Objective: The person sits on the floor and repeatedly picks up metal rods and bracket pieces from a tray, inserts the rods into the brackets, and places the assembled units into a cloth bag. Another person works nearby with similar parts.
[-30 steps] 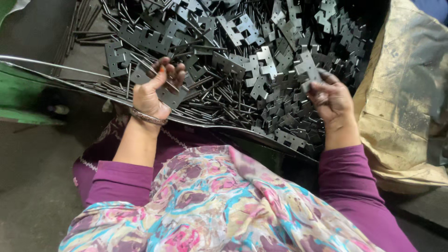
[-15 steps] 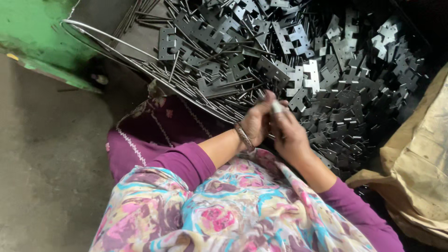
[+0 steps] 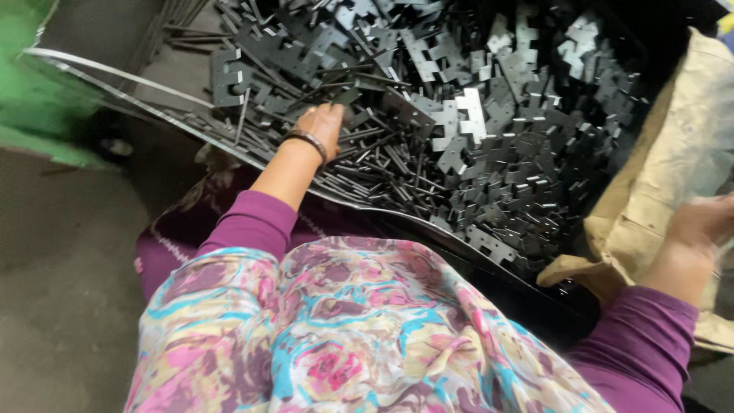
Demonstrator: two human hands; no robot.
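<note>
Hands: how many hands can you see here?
2. The left hand reaches into the pile of flat metal pieces. The right hand is at the picture's right edge, against the tan sack; its fingers are blurred.

Left hand [image 3: 323,125] buried in heap of notched metal plates [image 3: 489,130] and thin rods [image 3: 382,164]; no gap anywhere across pile. Tray rim [image 3: 115,73] bars near-left approach. Tan sack [image 3: 673,168] walls right side, right hand [image 3: 699,229] against it. Grey floor [image 3: 69,306] at left open.
</note>
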